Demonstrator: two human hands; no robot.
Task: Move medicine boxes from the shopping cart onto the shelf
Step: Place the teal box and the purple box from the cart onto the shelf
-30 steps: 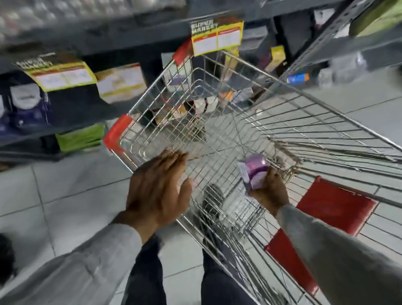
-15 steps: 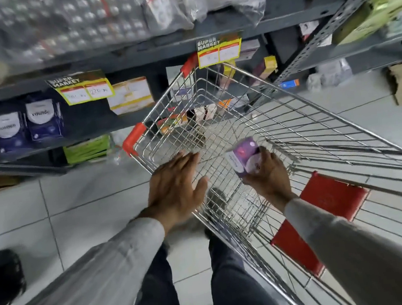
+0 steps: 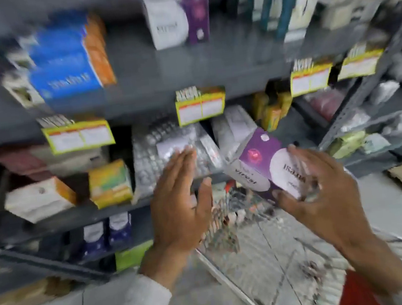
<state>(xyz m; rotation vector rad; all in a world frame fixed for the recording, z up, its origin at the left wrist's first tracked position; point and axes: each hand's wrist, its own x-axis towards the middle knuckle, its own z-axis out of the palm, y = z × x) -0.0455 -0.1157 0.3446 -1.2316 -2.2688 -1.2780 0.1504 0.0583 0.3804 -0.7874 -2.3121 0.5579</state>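
— What is the right hand (image 3: 327, 187) doing?

— It grips a purple-and-white medicine box (image 3: 264, 167) from the box's right and lower side, thumb under the near corner, fingers spread over the white face. The box is tilted, raised in front of the middle tier of the grey shelf (image 3: 185, 82), above the shopping cart (image 3: 261, 267).

— And the left hand (image 3: 179, 209)?

— Flat and wide, fingers together and pointing up, thumb out to the right. It holds nothing and hangs just left of the box without touching it, in front of the silver blister packs (image 3: 168, 146).

— Where would a matching box be?

— One purple-and-white carton (image 3: 177, 17) of the same look stands on the upper tier, to the right of a blue-and-orange box (image 3: 68, 65).

— What can't you make out?

— Nearly everything is smeared by motion. The printing on the held box is only partly readable, and the yellow price tags (image 3: 200, 106) on the shelf edge cannot be read. The right hand's fingers blur into the carton, so their exact placement is uncertain. The cart shows only as blurred wire with a red patch (image 3: 356, 290) at the bottom edge, cut off by the frame; whether anything lies in it I cannot tell.
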